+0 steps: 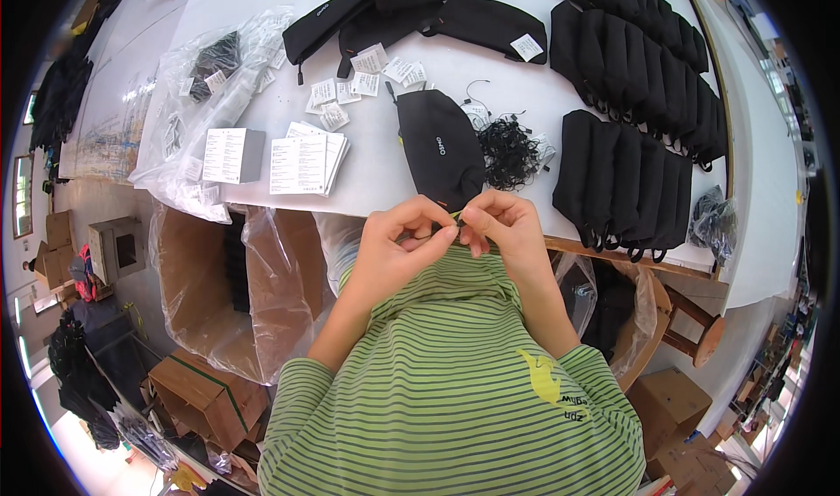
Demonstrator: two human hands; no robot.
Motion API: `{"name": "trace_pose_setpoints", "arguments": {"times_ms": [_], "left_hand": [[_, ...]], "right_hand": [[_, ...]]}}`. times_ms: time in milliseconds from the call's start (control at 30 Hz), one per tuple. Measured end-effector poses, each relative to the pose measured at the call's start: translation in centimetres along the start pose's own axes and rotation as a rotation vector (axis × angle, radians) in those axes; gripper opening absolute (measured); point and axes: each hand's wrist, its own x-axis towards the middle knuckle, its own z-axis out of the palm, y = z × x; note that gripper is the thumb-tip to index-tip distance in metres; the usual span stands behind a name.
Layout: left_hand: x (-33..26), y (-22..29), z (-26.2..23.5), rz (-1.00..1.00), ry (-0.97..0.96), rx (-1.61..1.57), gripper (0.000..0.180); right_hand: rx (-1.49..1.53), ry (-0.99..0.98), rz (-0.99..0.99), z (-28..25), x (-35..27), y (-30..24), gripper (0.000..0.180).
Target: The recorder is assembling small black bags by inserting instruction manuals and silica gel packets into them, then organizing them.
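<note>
At the table's front edge my left hand [408, 241] and my right hand [500, 224] meet, fingertips pinched together. A small dark bit shows between them, too small to name. Just beyond my fingers lies a black zippered pouch [440, 146] with a pale mark on its face, its near end by my fingertips. Right of that pouch is a tangled heap of thin black tag strings [510, 153]. Small white printed tags [323, 93] lie scattered behind the pouch and to its left.
Stacked white cards [302, 165] and a white card block [232, 156] sit left, beside a clear plastic bag [210, 85]. More black pouches [486, 25] lie at the back; rows of them [621, 181] stand right. Below the table are a plastic-lined carton [210, 295] and a wooden stool [707, 342].
</note>
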Motion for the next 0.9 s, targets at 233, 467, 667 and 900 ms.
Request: {"name": "trace_pose_setpoints", "arguments": {"times_ms": [233,467,667,900], "left_hand": [[0.2,-0.1,0.0,0.007,-0.016,0.082,0.007],[-0.6,-0.3,0.2,0.057,-0.173,0.171,0.007],[-1.5,-0.5,2.1,0.323,-0.412,0.473,0.008],[1.6,-1.3,-0.3,0.472,0.036,0.604,0.021]], "right_hand": [[-0.357,0.086,-0.148,0.5,-0.5,-1.0,0.011],[-0.691,-0.061,-0.261,-0.2,2.6,-2.2,0.017],[-1.406,0.118,-0.587,-0.2,4.6,2.7,0.034],[-1.123,0.264,-0.474,-1.0,1.9,-2.0,0.016]]}}
